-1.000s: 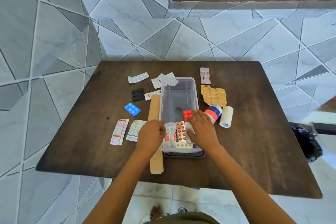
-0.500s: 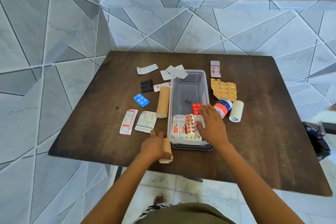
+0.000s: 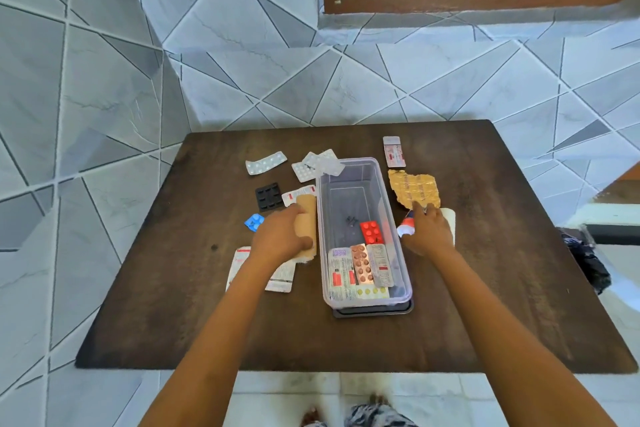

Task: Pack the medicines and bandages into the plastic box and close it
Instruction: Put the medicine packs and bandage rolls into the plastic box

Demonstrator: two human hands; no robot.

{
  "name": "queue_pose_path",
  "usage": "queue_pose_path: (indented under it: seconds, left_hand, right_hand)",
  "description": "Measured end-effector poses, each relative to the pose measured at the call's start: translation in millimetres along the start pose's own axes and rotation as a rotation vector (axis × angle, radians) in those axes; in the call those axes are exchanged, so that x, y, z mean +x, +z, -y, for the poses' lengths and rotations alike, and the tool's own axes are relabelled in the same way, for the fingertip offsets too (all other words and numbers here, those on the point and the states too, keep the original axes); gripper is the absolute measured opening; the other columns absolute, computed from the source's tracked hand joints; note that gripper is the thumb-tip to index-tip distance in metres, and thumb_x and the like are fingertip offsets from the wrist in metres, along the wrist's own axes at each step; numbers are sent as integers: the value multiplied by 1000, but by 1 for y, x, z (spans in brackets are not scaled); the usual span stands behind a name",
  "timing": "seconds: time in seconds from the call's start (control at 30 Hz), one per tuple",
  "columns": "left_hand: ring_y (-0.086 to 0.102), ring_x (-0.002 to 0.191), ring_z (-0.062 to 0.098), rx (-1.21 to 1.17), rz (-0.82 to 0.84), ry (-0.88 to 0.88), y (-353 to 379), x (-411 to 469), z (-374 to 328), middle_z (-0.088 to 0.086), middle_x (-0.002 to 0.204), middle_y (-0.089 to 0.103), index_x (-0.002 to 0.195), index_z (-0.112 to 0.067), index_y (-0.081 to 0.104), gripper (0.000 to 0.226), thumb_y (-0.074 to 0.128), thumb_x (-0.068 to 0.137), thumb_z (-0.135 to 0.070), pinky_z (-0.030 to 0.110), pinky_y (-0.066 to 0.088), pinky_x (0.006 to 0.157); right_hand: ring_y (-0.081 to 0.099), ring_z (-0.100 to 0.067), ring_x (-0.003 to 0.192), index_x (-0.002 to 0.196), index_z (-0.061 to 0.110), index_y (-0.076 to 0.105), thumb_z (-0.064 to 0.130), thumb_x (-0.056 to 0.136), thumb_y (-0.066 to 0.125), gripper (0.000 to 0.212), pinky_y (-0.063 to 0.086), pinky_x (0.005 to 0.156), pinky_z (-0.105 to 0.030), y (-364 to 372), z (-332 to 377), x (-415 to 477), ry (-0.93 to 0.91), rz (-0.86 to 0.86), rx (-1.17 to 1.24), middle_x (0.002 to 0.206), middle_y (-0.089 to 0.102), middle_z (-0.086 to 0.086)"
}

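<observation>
A clear plastic box (image 3: pixel 356 161) stands open mid-table on its dark lid (image 3: pixel 374 312). Several blister packs (image 3: pixel 360 267) lie at its near end, and a red one (image 3: pixel 371 231) sits further in. My left hand (image 3: pixel 280 236) is wrapped around a tan bandage roll (image 3: pixel 307 208) just left of the box. To the right of the box, my right hand (image 3: pixel 431 234) covers a red-and-white tape roll (image 3: pixel 404 227) and a white bandage roll (image 3: pixel 450 218). Its grip is hidden.
A gold foil strip (image 3: pixel 414 189) and a pink-white strip (image 3: pixel 394 151) lie right of the box. On the left are a black blister (image 3: pixel 268 197), a blue one (image 3: pixel 254 221), white strips (image 3: pixel 265 163) and flat packs (image 3: pixel 282 276). The brown table (image 3: pixel 173 288) stands against a tiled wall.
My left hand left the near bandage end and moved up to grasp the tan roll. My right hand left the box and moved right onto the tape roll.
</observation>
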State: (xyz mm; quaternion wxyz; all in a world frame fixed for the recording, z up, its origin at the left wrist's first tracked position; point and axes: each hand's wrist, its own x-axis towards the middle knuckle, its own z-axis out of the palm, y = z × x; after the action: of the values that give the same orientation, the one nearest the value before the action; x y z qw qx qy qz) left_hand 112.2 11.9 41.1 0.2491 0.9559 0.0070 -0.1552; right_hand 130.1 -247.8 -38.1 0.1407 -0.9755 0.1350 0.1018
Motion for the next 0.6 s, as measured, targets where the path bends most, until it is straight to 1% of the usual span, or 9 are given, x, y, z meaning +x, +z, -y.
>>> queue_pose_path:
  seconds: [0.1, 0.17, 0.27, 0.33, 0.47, 0.53, 0.6]
  left_hand:
    - [53, 119, 29, -43, 2, 98, 2, 12, -25, 9, 133, 54, 132, -21, 44, 57, 68, 81, -22, 41, 47, 97]
    - [52, 120, 30, -33, -20, 113, 8, 25, -36, 11, 136, 49, 134, -22, 42, 55, 65, 83, -24, 40, 45, 97]
    - [51, 122, 32, -35, -47, 80, 15, 44, -50, 15, 141, 41, 140, -20, 36, 56, 59, 88, -24, 38, 44, 99]
    - [52, 121, 33, -17, -64, 88, 18, 58, -57, 16, 140, 42, 138, -18, 37, 54, 58, 89, -22, 37, 44, 98]
    - [58, 107, 35, 117, -96, 102, 19, 95, -68, 18, 123, 55, 122, -12, 46, 38, 58, 87, -18, 38, 47, 85]
    - [59, 104, 37, 188, -88, 91, 19, 112, -69, 19, 118, 56, 119, -11, 51, 32, 55, 87, -15, 39, 48, 84]
    - [60, 101, 39, 230, -70, 87, 21, 125, -68, 19, 116, 56, 116, -10, 56, 30, 51, 87, -11, 40, 48, 83]
  right_hand:
    - [52, -33, 118, 129, 12, 42, 31, 77, 68, 61, 47, 96, -43, -12, -1, 9, -4, -42, -25, 131, 54, -16]
    - [58, -32, 111, 126, 13, 44, 37, 76, 69, 61, 51, 89, -43, -21, -1, 12, 35, -83, 79, 125, 59, -14]
    - [57, -34, 112, 132, 16, 42, 45, 79, 65, 65, 52, 88, -43, -40, 8, 14, 15, -232, 250, 128, 55, -16]
    - [53, -34, 114, 129, 18, 47, 49, 78, 65, 63, 50, 90, -44, -50, 20, 21, -46, -297, 279, 127, 51, -18]
    - [52, -30, 107, 117, 16, 55, 46, 78, 65, 50, 48, 85, -35, -56, 57, 42, -206, -292, 345, 119, 49, -16]
    - [52, -27, 105, 115, 16, 55, 46, 77, 66, 50, 48, 81, -31, -51, 77, 51, -265, -280, 357, 119, 49, -15]
    - [50, -27, 110, 118, 15, 54, 49, 77, 65, 54, 48, 83, -30, -40, 91, 60, -268, -242, 330, 125, 47, -15]
